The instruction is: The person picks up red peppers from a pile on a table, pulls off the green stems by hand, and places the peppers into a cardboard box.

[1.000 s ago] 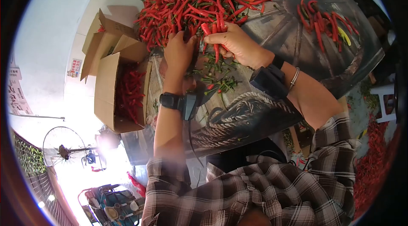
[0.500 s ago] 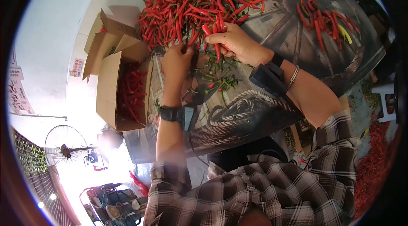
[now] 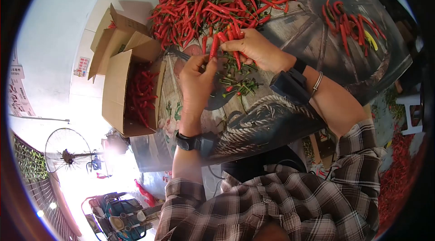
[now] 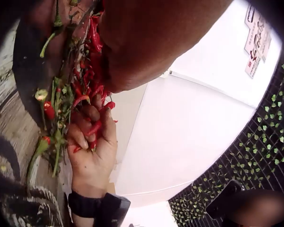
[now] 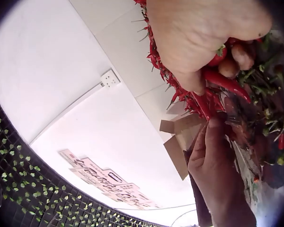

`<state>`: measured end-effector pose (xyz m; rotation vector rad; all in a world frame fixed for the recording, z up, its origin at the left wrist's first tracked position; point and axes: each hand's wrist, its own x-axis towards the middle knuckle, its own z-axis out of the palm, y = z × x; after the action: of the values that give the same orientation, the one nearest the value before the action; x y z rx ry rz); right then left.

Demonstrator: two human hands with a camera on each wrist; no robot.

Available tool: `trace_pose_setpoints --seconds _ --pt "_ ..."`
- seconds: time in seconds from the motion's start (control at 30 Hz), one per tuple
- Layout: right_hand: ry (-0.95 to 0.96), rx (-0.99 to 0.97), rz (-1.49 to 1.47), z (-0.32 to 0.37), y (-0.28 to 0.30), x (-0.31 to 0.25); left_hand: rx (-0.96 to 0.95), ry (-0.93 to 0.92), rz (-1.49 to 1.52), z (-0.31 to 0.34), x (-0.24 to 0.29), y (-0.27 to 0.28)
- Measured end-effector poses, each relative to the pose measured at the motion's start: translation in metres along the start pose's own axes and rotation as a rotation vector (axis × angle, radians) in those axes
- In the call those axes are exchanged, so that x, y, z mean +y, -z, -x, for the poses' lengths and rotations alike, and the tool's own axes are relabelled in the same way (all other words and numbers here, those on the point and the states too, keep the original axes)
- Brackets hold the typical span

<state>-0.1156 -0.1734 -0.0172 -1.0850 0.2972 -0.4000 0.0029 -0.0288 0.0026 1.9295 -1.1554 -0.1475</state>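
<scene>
Gripping a chili bunch (image 3: 230, 36) just below the chili pile (image 3: 213, 0), the right hand (image 3: 260, 53) prob offered stems to the left hand (image 3: 197, 82), which pinched one chili (image 3: 213, 48) right beside it, hands nearly touching.

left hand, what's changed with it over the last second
The left hand drew back from the chilli pile toward the person and now pinches a single chilli. The right hand kept gripping its bunch of chillies; the cardboard box stayed put.
</scene>
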Motion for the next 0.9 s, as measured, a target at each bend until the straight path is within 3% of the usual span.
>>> trace_pose_setpoints --seconds 0.33,0.47,0.67,0.9 --pt "0.037 0.005 -0.119 0.001 0.0 0.0 -0.088 -0.156 -0.194 0.007 0.014 -0.005" --pt "0.022 -0.042 -0.093 0.002 0.0 -0.002 -0.115 -0.166 -0.301 0.01 0.017 -0.005" --pt "0.047 -0.184 0.003 0.008 -0.005 -0.003 -0.108 -0.111 -0.233 0.008 0.018 -0.006" --pt "0.072 0.076 -0.264 -0.003 0.007 -0.004 -0.028 -0.125 -0.275 -0.012 -0.015 0.017"
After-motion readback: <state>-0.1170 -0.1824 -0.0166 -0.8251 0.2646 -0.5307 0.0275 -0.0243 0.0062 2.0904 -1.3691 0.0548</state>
